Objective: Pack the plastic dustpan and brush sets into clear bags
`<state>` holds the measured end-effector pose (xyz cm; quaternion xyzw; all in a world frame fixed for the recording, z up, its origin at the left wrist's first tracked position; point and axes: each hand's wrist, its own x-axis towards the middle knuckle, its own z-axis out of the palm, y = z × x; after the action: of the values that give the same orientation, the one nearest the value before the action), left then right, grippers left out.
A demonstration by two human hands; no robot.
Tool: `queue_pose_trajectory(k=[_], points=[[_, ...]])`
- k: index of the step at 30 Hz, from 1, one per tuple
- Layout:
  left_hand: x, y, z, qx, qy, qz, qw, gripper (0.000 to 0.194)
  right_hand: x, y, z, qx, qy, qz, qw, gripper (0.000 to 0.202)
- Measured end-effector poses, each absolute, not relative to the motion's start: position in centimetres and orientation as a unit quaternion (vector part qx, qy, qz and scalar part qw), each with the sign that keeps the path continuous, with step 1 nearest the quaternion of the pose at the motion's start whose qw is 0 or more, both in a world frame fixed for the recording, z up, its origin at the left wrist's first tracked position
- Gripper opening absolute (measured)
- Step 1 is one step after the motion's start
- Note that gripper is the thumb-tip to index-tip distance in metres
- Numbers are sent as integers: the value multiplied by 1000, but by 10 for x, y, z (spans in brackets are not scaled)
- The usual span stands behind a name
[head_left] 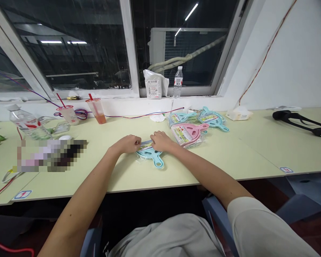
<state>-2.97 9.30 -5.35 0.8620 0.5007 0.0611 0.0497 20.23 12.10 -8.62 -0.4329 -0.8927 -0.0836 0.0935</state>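
A light blue mini dustpan and brush set [149, 154] lies on the table in front of me, its handle pointing towards me. Clear plastic wrap shows around it. My left hand [128, 143] has its fingers curled closed at the set's far left edge. At the far right edge, the fingers of my right hand [161, 141] are also closed. Between them a strip of the wrapper and label shows; the exact fingertip grip is partly hidden. Just beyond my right hand rests a wrapped pink dustpan set [190, 132], with wrapped blue dustpan sets [213, 119] behind it.
Two drink cups [97, 111] with red straws and a large plastic bottle [29, 123] stand on the left, near coiled cable. A tissue pack [239, 114] and a black strapped device [299, 119] lie on the right. A water bottle [178, 82] stands on the windowsill.
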Motion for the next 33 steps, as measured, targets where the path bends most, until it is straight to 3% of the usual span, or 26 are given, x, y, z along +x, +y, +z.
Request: queue_pose_trajectory(k=[5, 14, 19, 22, 26, 33], points=[[-30, 97, -58, 852, 511, 89, 71, 20, 204, 125, -91, -504, -856, -33, 110, 37], [-38, 105, -64, 846, 500, 129, 132, 17, 217, 146, -93, -597, -787, 77, 135, 22], [-48, 113, -68, 783, 546, 165, 248, 12, 219, 143, -91, -625, -769, 58, 119, 29], [-53, 118, -69, 742, 567, 191, 301, 19, 217, 138, -89, -623, -774, 39, 100, 36], [-57, 120, -68, 701, 572, 228, 359, 30, 216, 138, -89, -624, -776, 31, 87, 32], [-65, 118, -65, 667, 542, 218, 461, 34, 218, 141, -93, -625, -775, 31, 87, 27]])
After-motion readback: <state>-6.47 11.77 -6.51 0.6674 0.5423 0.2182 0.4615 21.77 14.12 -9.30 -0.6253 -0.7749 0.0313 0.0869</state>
